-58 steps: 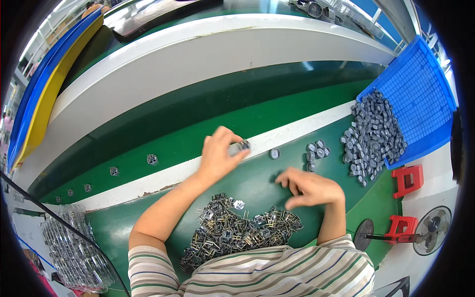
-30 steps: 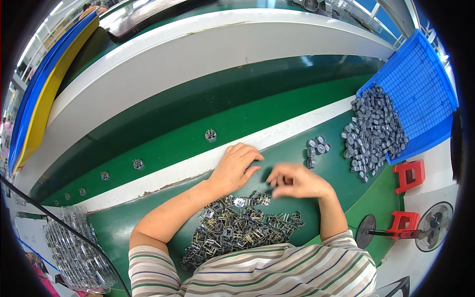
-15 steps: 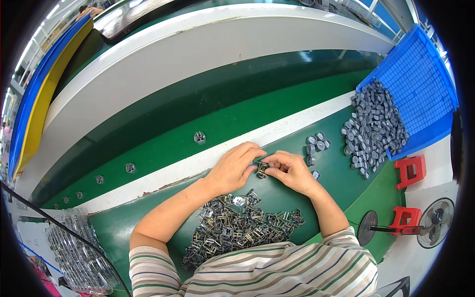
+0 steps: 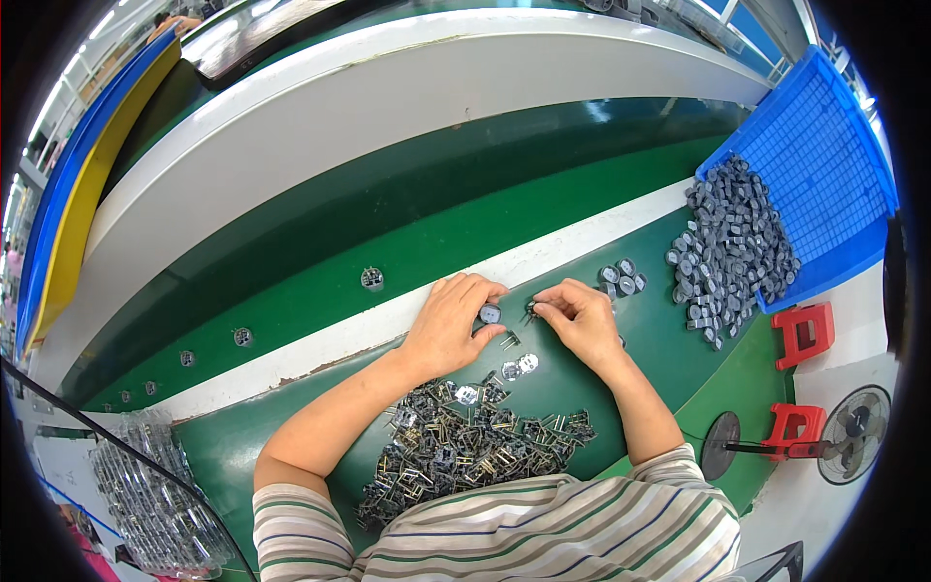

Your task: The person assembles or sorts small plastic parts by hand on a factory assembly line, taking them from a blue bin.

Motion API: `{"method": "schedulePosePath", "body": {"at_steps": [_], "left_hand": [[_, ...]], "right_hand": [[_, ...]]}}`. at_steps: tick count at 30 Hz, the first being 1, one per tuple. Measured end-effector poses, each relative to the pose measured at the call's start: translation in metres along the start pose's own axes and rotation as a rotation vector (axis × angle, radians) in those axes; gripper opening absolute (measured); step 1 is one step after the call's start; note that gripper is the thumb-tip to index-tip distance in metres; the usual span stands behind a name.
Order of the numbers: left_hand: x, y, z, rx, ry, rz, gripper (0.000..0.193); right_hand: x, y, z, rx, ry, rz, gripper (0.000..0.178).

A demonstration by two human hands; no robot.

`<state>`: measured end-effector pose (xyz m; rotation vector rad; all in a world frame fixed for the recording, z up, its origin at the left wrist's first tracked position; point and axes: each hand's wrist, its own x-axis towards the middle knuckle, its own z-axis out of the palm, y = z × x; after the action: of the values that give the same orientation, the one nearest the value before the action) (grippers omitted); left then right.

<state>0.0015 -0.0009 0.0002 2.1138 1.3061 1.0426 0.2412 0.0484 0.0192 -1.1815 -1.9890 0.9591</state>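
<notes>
My left hand (image 4: 448, 328) is closed around a round grey cap (image 4: 490, 314), its flat face toward me. Between the thumb and fingers of my right hand (image 4: 583, 325) is a small dark part with metal pins (image 4: 529, 311), apart from the cap. Below the hands, a loose pinned piece (image 4: 510, 339) and shiny round discs (image 4: 521, 367) lie on the green worktop (image 4: 630, 373). Closer to my body spreads a heap of dark parts with brass-coloured pins (image 4: 475, 446). Several grey caps (image 4: 626, 276) stand right of my right hand.
A blue basket (image 4: 824, 165) at the right spills many grey caps (image 4: 732, 242). Beyond a white ledge (image 4: 582, 242), a green conveyor belt (image 4: 485, 223) carries several round units (image 4: 372, 278). Clear plastic trays (image 4: 155, 485) are stacked lower left; red stools (image 4: 803, 335) and a fan (image 4: 853, 436) stand right.
My hands have moved apart; the pinned part is now away from my left hand, where a cap shows. Loose pieces now lie below. The round units on the belt have shifted left.
</notes>
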Motion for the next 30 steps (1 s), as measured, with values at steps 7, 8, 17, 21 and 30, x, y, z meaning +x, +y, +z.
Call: {"method": "schedulePosePath", "body": {"at_steps": [7,8,17,21,30], "left_hand": [[-0.002,0.006,-0.004,0.243,0.026,-0.115,0.042],[-0.004,0.003,-0.002,0.237,0.023,-0.058,0.040],[0.000,0.010,-0.008,0.185,0.024,-0.060,0.035],[-0.002,-0.001,-0.005,0.104,-0.015,0.011,0.035],[0.000,0.000,-0.005,0.107,0.027,0.050,0.044]], "right_hand": [[0.002,-0.013,-0.011,-0.175,-0.079,-0.159,0.015],[0.004,-0.011,-0.013,-0.174,-0.081,-0.162,0.015],[0.002,-0.001,-0.011,-0.261,-0.150,-0.212,0.018],[0.002,0.004,-0.002,-0.265,-0.089,-0.197,0.018],[-0.001,-0.003,0.011,-0.043,-0.064,-0.257,0.005]]}}
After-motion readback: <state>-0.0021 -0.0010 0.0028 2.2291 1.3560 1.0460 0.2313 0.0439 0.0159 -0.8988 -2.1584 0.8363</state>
